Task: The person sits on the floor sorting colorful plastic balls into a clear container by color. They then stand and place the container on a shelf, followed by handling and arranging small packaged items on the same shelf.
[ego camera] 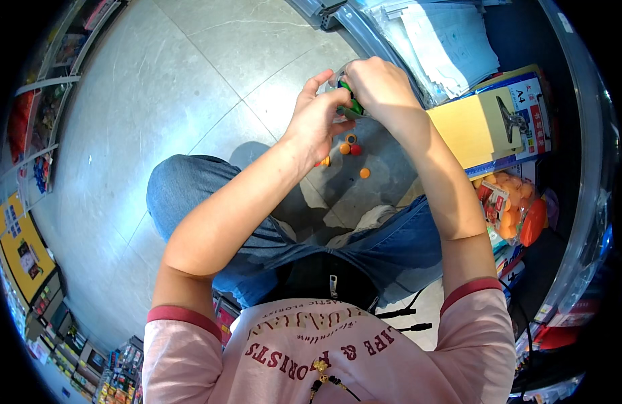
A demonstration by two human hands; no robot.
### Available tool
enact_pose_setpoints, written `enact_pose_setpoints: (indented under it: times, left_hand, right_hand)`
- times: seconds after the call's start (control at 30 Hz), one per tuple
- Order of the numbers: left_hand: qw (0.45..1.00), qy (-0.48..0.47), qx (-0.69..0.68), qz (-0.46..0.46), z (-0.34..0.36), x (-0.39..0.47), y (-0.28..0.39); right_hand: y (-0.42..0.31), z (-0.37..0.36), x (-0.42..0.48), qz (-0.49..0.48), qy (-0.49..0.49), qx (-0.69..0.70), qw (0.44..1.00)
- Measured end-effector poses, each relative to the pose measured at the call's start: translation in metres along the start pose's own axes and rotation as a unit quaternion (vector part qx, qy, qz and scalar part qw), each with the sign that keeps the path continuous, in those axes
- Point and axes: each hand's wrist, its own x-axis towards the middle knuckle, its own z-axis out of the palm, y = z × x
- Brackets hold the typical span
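My left hand [318, 113] holds a clear plastic container [336, 81] from its near left side, fingers spread around it. My right hand [374, 83] is at its far right side, with the fingers bent down at the rim and partly hidden. Green and dark blue round pieces [355, 105] show inside the container. On the grey tiled floor below lie several small round pieces: an orange one with a dark centre [351, 139], a plain orange one [364, 173] and a red one [356, 149]. More orange and red pieces [325, 161] lie partly behind my left forearm.
At the right, a shelf holds papers in clear sleeves [437, 45], a yellow clipboard [472, 129] with a metal clip, and a clear jar of orange balls [513, 207] with a red lid. Shelves of packaged goods [38, 136] line the left. My knees frame the floor pieces.
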Motion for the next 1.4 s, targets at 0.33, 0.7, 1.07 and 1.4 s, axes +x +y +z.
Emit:
enact_pose_setpoints:
  times: [0.33,0.7,1.07,1.4]
  left_hand:
    - [1.0,-0.011,0.003,0.012,0.0,0.001,0.004]
    - [1.0,-0.008,-0.004,-0.015,-0.002,0.005,0.0]
    - [1.0,-0.012,0.014,0.004,-0.001,0.003,0.004]
    - [1.0,-0.01,0.013,0.004,0.0,0.0,0.006]
  right_hand:
    - [0.001,-0.003,-0.003,-0.026,-0.002,0.022,0.999]
    - [-0.008,-0.009,-0.002,0.018,-0.056,-0.004,0.998]
    - [0.006,-0.001,-0.004,-0.063,0.016,-0.01,0.998]
    - [0.004,0.0,-0.003,-0.079,-0.004,0.03,0.996]
